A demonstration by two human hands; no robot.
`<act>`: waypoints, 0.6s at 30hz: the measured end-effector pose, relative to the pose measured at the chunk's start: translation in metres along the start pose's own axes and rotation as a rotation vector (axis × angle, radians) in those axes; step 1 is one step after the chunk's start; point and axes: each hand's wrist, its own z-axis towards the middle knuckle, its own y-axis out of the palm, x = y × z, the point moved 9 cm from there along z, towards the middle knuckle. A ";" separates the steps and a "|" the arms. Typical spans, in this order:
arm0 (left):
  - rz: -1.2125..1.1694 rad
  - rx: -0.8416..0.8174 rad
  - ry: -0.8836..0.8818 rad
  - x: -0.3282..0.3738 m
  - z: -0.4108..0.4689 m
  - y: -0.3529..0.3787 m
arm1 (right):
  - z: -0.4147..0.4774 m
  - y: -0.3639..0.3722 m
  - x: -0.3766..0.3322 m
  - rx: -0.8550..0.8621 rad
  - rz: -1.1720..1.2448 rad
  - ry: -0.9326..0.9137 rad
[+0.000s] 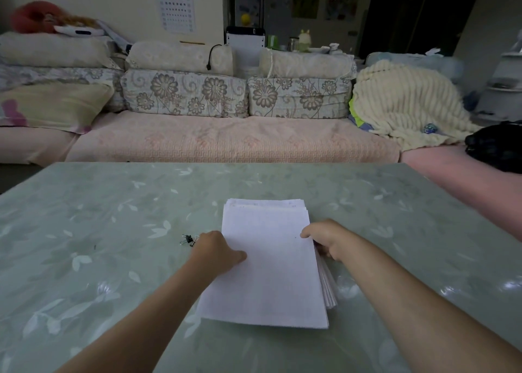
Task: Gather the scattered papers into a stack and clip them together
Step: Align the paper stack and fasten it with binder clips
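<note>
Papers [271, 265] lie in one white stack on the green surface [99, 231], right between the two hands. The left hand [216, 252] holds the stack's left edge, with its thumb lying on the top sheet and its fingers curled at the side. The right hand [324, 240] holds the right edge, thumb on top and fingers bent round the side of the sheets. The stack is not neat. Some sheets poke out past the far end, beyond both hands, and more stick out along the right side, by the right arm. A small black clip [188, 240] lies on the surface just left of the left hand, close to its knuckles but not in it. The clip is off the papers. A pink sofa [226, 141] stands far beyond the hands, past the surface.
</note>
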 end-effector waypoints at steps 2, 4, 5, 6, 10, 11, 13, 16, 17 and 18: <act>0.002 0.004 -0.001 -0.001 0.000 0.000 | 0.002 -0.001 0.004 0.005 -0.015 0.002; 0.003 0.006 -0.007 -0.002 0.001 0.001 | 0.003 0.000 0.006 0.001 -0.016 0.001; 0.005 0.007 -0.008 -0.003 0.002 0.002 | 0.004 0.001 0.006 0.002 -0.004 0.001; 0.009 0.008 -0.011 -0.003 0.002 0.002 | 0.005 0.001 0.006 0.003 0.017 -0.006; 0.012 0.004 -0.018 -0.005 0.003 0.003 | 0.003 0.007 0.000 -0.075 0.171 -0.033; 0.008 0.002 -0.022 -0.005 0.003 0.003 | 0.005 0.006 0.001 -0.078 0.168 -0.031; 0.012 0.002 -0.031 -0.006 0.004 0.003 | 0.003 0.007 0.006 -0.122 0.148 0.006; 0.017 -0.001 -0.040 -0.007 0.006 0.005 | 0.005 0.010 0.013 -0.208 0.133 0.014; 0.018 -0.002 -0.040 -0.008 0.006 0.006 | 0.006 0.010 0.012 -0.216 0.116 -0.017; 0.016 -0.005 -0.040 -0.008 0.006 0.007 | 0.007 0.011 0.010 -0.208 0.097 -0.065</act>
